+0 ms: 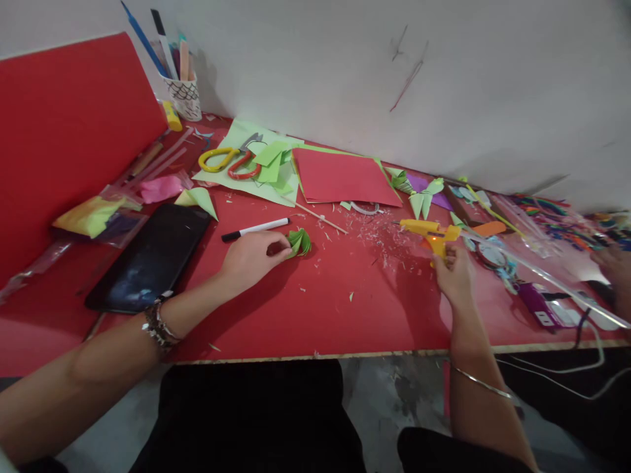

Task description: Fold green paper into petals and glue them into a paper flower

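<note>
Between the fingertips of my left hand point(256, 257) is a small green folded paper piece point(300, 243), pinched at its left end just over the red table point(315, 315). A black-capped white marker point(256, 228) lies right behind that hand. My right hand point(454, 272) is wrapped round the handle of a yellow glue gun point(430, 231), whose nozzle points left. A small orange light glows on the gun's body. Pale shavings point(384, 236) are scattered below the nozzle, and a thin wooden stick point(320, 217) rests between the two hands.
A black tablet point(152, 256) lies at left. Behind are scissors point(231, 163), green paper strips point(270, 161), red paper sheets point(345, 176) and folded green paper pieces point(422, 197). A pen cup point(183, 98) stands back left. At right are a purple box point(542, 305), cables and another person's hand point(614, 266).
</note>
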{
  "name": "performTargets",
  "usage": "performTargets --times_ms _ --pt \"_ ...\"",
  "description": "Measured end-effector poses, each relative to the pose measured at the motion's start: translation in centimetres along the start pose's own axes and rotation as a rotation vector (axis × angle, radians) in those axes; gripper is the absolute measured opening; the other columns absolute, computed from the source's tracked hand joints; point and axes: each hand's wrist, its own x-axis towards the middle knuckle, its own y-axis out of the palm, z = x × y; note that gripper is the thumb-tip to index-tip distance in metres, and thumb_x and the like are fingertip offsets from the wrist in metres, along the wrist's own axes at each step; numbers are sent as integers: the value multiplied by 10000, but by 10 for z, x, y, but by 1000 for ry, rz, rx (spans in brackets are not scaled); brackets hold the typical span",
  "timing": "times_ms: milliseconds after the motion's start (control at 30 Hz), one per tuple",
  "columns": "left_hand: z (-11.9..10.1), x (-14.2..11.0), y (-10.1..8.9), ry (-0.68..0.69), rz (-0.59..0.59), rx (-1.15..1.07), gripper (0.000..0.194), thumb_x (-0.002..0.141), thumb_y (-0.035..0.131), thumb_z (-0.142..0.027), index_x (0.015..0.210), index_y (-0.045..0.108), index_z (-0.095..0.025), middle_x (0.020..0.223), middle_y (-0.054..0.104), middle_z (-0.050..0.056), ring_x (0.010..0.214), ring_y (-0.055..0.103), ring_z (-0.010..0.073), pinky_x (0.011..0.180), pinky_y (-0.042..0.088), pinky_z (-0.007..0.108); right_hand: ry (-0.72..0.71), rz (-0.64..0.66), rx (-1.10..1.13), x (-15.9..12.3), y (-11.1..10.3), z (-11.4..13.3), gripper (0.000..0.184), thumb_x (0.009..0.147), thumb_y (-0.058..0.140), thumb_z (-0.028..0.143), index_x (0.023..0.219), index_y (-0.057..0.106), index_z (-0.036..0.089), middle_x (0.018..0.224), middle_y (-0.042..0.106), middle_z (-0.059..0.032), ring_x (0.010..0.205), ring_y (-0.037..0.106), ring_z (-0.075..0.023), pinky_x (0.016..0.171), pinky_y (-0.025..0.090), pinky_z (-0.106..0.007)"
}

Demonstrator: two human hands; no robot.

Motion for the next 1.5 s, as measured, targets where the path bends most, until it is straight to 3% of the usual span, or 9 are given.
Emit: performTargets --times_ms 333,433,533,600,667,733,867,1067,1500 --pt "1 0 1 -11 -1 -28 200 786 520 -371 764 638 -211 737 648 3 637 539 134 563 348 252 -41 60 -253 -4 -13 20 421 798 396 417 1045 505 95 977 570 -187 943 528 -299 799 415 -459" --pt "1 1 2 -19 -5 -35 185 782 530 -365 773 637 -215 739 646 -2 640 536 133 562 345 249 -24 74 -453 -20 -30 46 452 795 429 471 1022 528 93 983 560 -230 984 516 -368 743 419 -511" --pt "3 2 2 -14 -11 -48 176 787 527 -352 780 631 -209 756 646 -2 638 530 129 564 350 248 18 160 -574 -36 -45 86 371 813 429 455 907 581 130 794 612 -205 782 590 -351 598 443 -473" --pt "4 3 3 10 -9 -49 176 796 518 -340 780 626 -202 764 645 3 634 524 125 569 356 246 -144 225 -455 -41 -48 119 254 835 425 374 868 601 194 786 646 -139 728 611 -290 608 456 -443" --pt "5 4 4 45 -5 -54 168 802 513 -324 782 622 -197 772 643 6 642 526 123 587 367 245 -443 336 -112 -41 -44 152 213 856 416 289 951 593 215 943 656 -85 838 615 -217 702 473 -373" --pt "5 4 4 77 0 -63 151 805 512 -303 791 619 -197 779 641 7 656 531 123 608 376 244 -638 389 169 -37 -35 183 187 864 437 280 895 609 213 873 663 -34 803 615 -156 717 468 -296" --pt "5 3 4 131 -6 -65 124 802 509 -263 796 611 -193 766 625 5 654 521 122 608 379 242 -906 507 281 -31 -8 223 214 892 404 248 936 612 221 875 649 -15 808 590 -118 711 436 -228" --pt "4 4 3 132 -6 -105 123 801 495 -229 792 604 -174 782 622 16 699 534 128 649 392 247 -1027 575 158 -25 18 232 230 893 394 218 946 618 205 865 624 -30 795 570 -123 669 412 -219" --pt "4 3 5 152 16 -108 108 800 484 -206 801 588 -177 800 613 11 730 544 131 667 399 252 -1088 462 -1 -26 26 229 259 912 371 254 930 624 202 796 592 -24 689 516 -117 626 380 -224"
